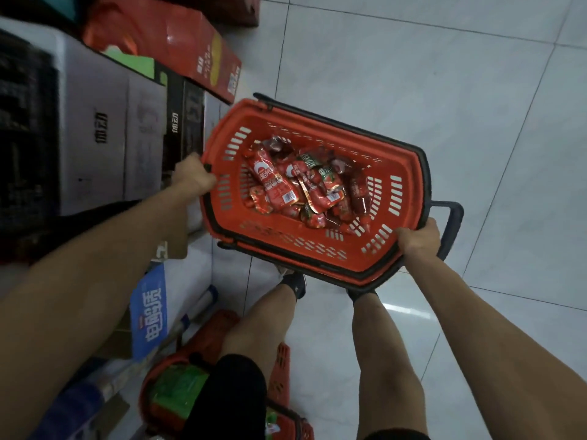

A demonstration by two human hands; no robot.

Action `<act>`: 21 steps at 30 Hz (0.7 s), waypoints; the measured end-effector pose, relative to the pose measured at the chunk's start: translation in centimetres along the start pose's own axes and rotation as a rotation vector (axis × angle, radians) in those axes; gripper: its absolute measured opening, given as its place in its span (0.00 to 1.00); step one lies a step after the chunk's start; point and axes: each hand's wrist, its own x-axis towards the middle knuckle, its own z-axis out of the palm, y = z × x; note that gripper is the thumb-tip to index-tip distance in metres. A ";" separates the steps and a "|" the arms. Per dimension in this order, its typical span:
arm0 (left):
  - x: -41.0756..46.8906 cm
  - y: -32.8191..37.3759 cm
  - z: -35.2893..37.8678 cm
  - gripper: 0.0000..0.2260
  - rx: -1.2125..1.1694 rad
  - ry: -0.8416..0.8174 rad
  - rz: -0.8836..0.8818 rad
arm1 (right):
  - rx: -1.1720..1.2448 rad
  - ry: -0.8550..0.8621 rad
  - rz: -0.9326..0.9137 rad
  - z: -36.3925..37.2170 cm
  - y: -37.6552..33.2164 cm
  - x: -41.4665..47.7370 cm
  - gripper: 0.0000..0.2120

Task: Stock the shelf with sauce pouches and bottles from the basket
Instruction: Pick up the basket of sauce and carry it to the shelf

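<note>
Several stacked cardboard cartons (104,138) crowd the left. Beside them, the left hand (193,179) clamps the rim of a red slotted plastic basket (286,246), loaded with red sauce pouches (276,185) and held above white floor tiles (444,90); the right hand (417,241) grips the opposite rim beside its dark handle (451,230).

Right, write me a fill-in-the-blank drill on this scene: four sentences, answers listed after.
1. The left grip and right grip hold the basket at ____ ends.
2. The sauce pouches lie ____ the basket.
3. The floor around it is laid with pale ____.
4. The second basket, by the person's legs, holds something coloured ____.

Missing words: opposite; inside; tiles; green.
</note>
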 end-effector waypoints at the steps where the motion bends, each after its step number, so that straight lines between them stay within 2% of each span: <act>1: -1.1 -0.1 0.2 0.18 -0.018 -0.024 0.006 | -0.017 0.009 -0.012 -0.9 -0.2 0.1 0.21; 5: -5.0 -0.4 0.6 0.12 -0.068 -0.103 0.069 | -0.033 0.031 -0.038 -4.9 -0.1 -0.8 0.19; 9: -9.5 -0.7 -0.7 0.18 0.029 -0.137 0.152 | -0.073 0.027 -0.052 -10.2 2.0 -4.3 0.20; 13: -16.0 1.1 -3.1 0.13 0.083 -0.220 0.279 | -0.058 0.039 -0.027 -16.5 5.2 -8.6 0.22; 16: -20.8 3.0 -5.6 0.09 0.104 -0.212 0.396 | -0.012 0.068 0.000 -21.2 7.7 -11.6 0.25; 21: -29.4 7.0 -10.3 0.15 0.243 -0.134 0.495 | 0.091 0.129 0.037 -28.7 12.4 -16.8 0.26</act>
